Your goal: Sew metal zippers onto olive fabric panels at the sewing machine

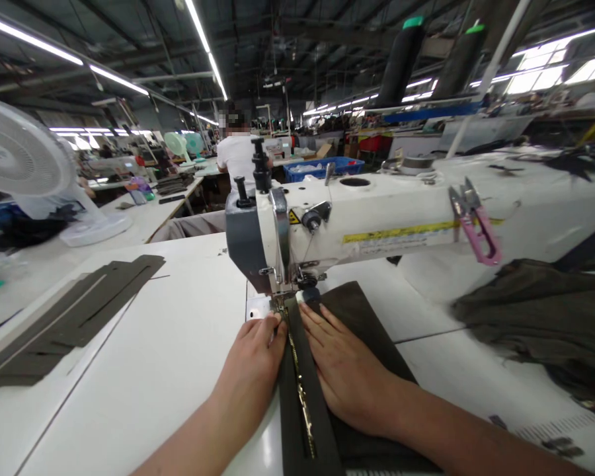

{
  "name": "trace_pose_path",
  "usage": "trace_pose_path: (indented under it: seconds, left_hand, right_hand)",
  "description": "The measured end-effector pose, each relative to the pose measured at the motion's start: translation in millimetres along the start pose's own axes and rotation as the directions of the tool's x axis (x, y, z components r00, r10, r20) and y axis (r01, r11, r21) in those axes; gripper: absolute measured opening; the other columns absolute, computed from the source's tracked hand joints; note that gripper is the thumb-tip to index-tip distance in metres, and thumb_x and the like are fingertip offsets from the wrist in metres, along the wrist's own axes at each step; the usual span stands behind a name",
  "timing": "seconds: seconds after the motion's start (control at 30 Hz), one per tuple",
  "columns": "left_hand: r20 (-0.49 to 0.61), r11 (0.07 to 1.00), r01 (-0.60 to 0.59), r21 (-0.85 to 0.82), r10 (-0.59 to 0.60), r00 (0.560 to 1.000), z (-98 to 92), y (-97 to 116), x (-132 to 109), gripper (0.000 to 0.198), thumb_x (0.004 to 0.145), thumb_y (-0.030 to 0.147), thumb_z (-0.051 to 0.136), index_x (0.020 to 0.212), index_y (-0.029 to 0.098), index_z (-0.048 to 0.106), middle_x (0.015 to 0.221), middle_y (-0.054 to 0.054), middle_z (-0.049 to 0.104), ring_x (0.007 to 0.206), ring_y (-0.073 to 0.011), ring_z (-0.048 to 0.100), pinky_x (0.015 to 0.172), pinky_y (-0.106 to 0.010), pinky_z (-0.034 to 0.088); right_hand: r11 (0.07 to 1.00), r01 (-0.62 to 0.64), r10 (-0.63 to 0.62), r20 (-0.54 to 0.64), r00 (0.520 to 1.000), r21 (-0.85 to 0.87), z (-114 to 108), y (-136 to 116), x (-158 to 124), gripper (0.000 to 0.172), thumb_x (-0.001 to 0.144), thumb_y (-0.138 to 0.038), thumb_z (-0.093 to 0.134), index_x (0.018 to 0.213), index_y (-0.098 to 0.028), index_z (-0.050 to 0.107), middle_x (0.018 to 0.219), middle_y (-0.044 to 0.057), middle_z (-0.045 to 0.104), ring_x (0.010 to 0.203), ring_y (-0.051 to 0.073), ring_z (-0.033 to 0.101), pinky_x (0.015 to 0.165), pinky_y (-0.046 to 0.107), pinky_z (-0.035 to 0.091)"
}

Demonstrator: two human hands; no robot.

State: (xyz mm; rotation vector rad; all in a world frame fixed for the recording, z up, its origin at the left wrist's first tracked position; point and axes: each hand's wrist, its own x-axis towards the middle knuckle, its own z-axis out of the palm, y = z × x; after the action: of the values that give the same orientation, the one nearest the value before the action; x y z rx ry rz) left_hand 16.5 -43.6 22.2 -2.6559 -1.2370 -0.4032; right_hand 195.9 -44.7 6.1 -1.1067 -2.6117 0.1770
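A dark olive fabric panel (371, 330) lies under the presser foot of a white sewing machine (401, 205). A gold-toothed zipper (301, 390) runs lengthwise through a slot in the fabric strip, toward the needle area. My left hand (255, 360) is at the strip's left edge, its fingers bent and pinched on the fabric just in front of the foot. My right hand (344, 367) lies flat on the fabric to the right of the zipper, fingers stretched toward the foot. The needle tip itself is too small to make out.
Pink thread snips (478, 225) rest against the machine arm. Cut fabric pieces (94, 311) are stacked at left, near a white fan (24, 152). Crumpled dark fabric (535, 317) lies at right. A person in a white shirt (240, 158) is beyond the machine.
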Motion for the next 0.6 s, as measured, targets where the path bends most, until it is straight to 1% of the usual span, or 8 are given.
trace_pose_path:
  seconds: [0.1, 0.23, 0.33, 0.47, 0.53, 0.6]
  left_hand:
    - [0.000, 1.000, -0.021, 0.004, 0.021, 1.000, -1.3, -0.7, 1.6, 0.026, 0.084, 0.005, 0.042, 0.108, 0.006, 0.053, 0.103, -0.015, 0.055, 0.093, -0.0229, 0.054, 0.082, -0.037, 0.049]
    - [0.013, 1.000, -0.004, -0.016, 0.005, 1.000, -3.8, -0.8, 3.5, 0.024, 0.087, 0.007, 0.039, 0.105, 0.011, 0.053, 0.099, -0.012, 0.055, 0.092, -0.0210, 0.055, 0.081, -0.038, 0.051]
    - [-0.008, 1.000, -0.012, -0.012, 0.012, 1.000, -4.3, -2.2, 4.7, 0.025, 0.087, 0.006, 0.037, 0.104, 0.010, 0.054, 0.099, -0.012, 0.056, 0.090, -0.0205, 0.056, 0.081, -0.037, 0.051]
    - [-0.027, 1.000, 0.000, -0.013, 0.000, 1.000, -1.3, -7.3, 7.4, 0.022, 0.085, 0.006, 0.041, 0.100, 0.013, 0.055, 0.095, -0.009, 0.057, 0.083, -0.0189, 0.057, 0.077, -0.035, 0.053]
    - [-0.019, 1.000, -0.009, -0.005, 0.008, 1.000, 0.3, -10.1, 8.9, 0.019, 0.083, 0.006, 0.044, 0.096, 0.012, 0.057, 0.091, -0.009, 0.057, 0.081, -0.0190, 0.057, 0.075, -0.035, 0.053]
    - [-0.002, 1.000, -0.013, 0.009, 0.013, 1.000, 1.3, -12.0, 10.0, 0.016, 0.081, 0.005, 0.048, 0.091, 0.011, 0.058, 0.089, -0.009, 0.058, 0.079, -0.0193, 0.057, 0.075, -0.034, 0.052]
  right_hand:
    - [1.000, -0.001, 0.000, -0.032, 0.999, -0.010, 2.5, 0.1, 1.0, 0.054, 0.084, -0.017, 0.038, 0.137, -0.011, 0.028, 0.141, 0.013, 0.029, 0.133, 0.021, 0.017, 0.109, 0.044, 0.017]
    - [1.000, -0.003, 0.002, -0.040, 0.999, -0.016, 1.9, -0.3, 2.7, 0.053, 0.086, -0.020, 0.039, 0.136, -0.010, 0.030, 0.140, 0.015, 0.029, 0.132, 0.022, 0.019, 0.108, 0.043, 0.019]
    - [1.000, 0.006, -0.007, -0.033, 0.999, -0.013, -0.8, -0.2, 4.8, 0.053, 0.085, -0.019, 0.038, 0.136, -0.009, 0.030, 0.140, 0.016, 0.030, 0.131, 0.023, 0.021, 0.107, 0.044, 0.021]
    - [1.000, 0.015, -0.014, -0.032, 0.999, 0.015, -2.8, 3.7, 11.7, 0.050, 0.087, -0.023, 0.037, 0.135, -0.009, 0.032, 0.138, 0.016, 0.033, 0.130, 0.023, 0.025, 0.106, 0.046, 0.022]
    - [0.999, 0.014, -0.013, -0.034, 0.999, 0.037, -4.5, 6.5, 15.6, 0.049, 0.088, -0.025, 0.036, 0.135, -0.011, 0.034, 0.138, 0.016, 0.035, 0.129, 0.023, 0.027, 0.106, 0.046, 0.021]
    - [0.999, 0.015, -0.013, -0.041, 0.999, 0.051, -8.2, 7.5, 16.4, 0.048, 0.088, -0.023, 0.036, 0.135, -0.011, 0.034, 0.137, 0.016, 0.037, 0.129, 0.023, 0.028, 0.106, 0.046, 0.021]
